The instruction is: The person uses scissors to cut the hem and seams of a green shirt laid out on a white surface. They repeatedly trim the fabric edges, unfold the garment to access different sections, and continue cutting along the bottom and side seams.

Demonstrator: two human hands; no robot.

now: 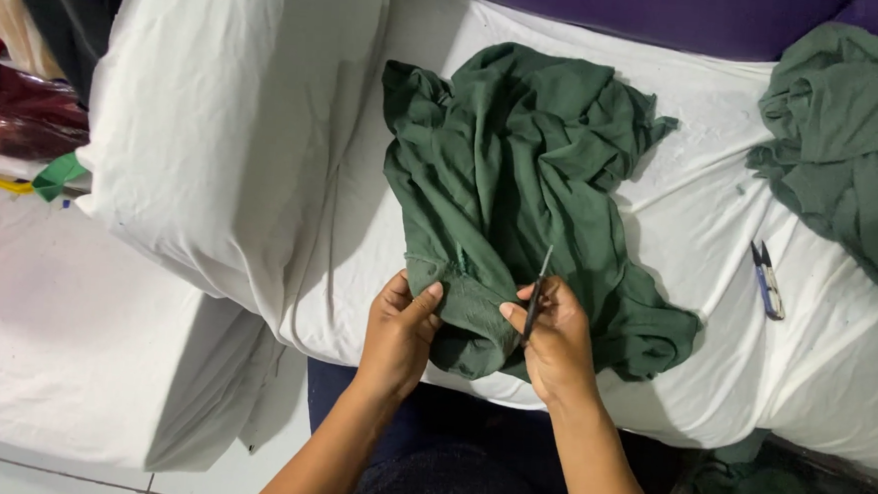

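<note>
While our left hand (398, 327) pinched the green garment (521, 201) on the near white-sheeted table (719, 252), our right hand (554, 338) gripped thread snips (536, 294); spare clippers (768, 280) lay right.

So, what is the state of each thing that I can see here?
Green garment: crumpled, gripped at its near edge.
Left hand: pinching the garment.
Right hand: holding a thread snipper.
Blue snipper: lying unused.
Second green cloth: bunched up.
</note>
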